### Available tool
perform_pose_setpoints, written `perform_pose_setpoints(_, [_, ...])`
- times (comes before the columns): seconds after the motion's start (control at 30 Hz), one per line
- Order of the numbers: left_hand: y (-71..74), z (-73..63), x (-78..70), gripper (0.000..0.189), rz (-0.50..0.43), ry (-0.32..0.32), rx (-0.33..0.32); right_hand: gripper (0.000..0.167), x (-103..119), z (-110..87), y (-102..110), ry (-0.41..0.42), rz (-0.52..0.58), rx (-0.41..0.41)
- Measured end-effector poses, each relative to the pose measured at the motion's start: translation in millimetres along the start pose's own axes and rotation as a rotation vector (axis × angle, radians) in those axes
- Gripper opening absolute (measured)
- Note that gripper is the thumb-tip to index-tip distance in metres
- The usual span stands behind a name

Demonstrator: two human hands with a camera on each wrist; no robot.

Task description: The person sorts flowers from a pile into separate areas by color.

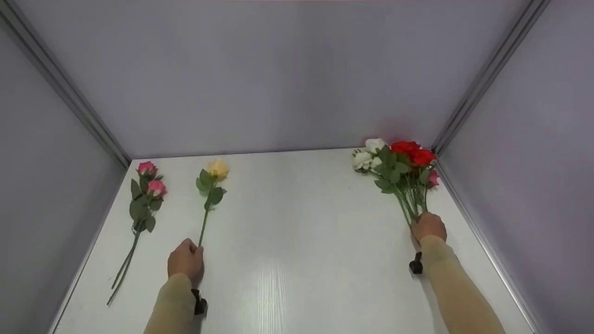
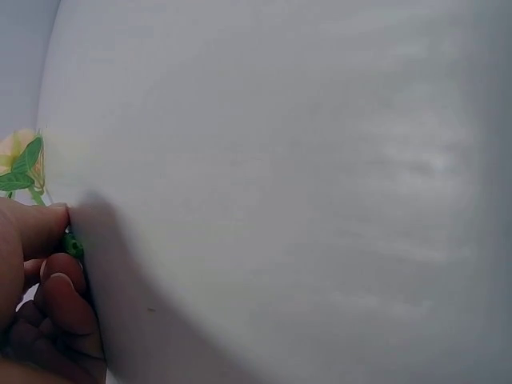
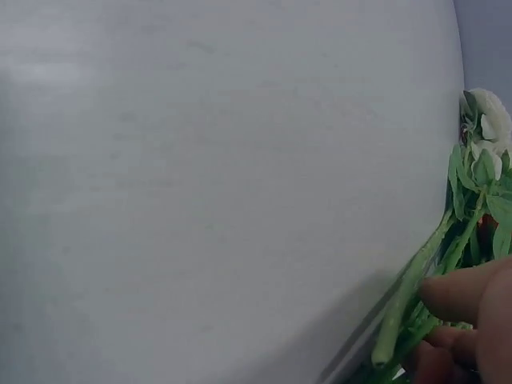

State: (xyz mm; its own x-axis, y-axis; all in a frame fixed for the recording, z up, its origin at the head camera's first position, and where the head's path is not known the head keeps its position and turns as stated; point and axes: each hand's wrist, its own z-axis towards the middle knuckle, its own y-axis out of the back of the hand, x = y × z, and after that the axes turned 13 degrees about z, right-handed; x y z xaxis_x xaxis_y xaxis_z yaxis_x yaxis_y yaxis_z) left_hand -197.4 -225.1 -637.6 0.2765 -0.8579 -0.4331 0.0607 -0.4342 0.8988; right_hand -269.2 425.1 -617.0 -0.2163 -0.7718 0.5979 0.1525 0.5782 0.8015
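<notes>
Between thumb and fingers, my left hand (image 1: 185,258) pinches the lower stem of a yellow rose (image 1: 218,170). In the left wrist view the green stem end (image 2: 73,245) pokes out below the thumb. Over at the right, my right hand (image 1: 429,227) grips the stems of a bunch of flowers (image 1: 408,195) close over the table. Red roses (image 1: 421,157), white roses (image 1: 362,160) and a pink bloom (image 1: 433,178) make up its heads. One thick stem (image 3: 400,312) runs outside the thumb in the right wrist view.
Two pink roses (image 1: 157,188) with long stems lie at the table's left side. The white table (image 1: 297,222) is bounded by grey panels at the back (image 1: 297,79), left and right. A dark wrist camera (image 1: 416,264) hangs at the right sleeve, another (image 1: 200,304) at the left.
</notes>
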Motion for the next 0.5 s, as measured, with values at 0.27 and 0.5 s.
perform_pose_setpoints(0.27, [-2.2,0.5,2.2,0.018,0.003,-0.007,-0.011,0.025,-1.8,3.2,-0.6,0.038,0.046,-0.053])
perform_pose_setpoints(0.5, [-6.1,3.3,6.7,0.018,0.013,-0.021,-0.01,0.023,-5.4,1.5,-4.9,0.075,0.079,-0.1])
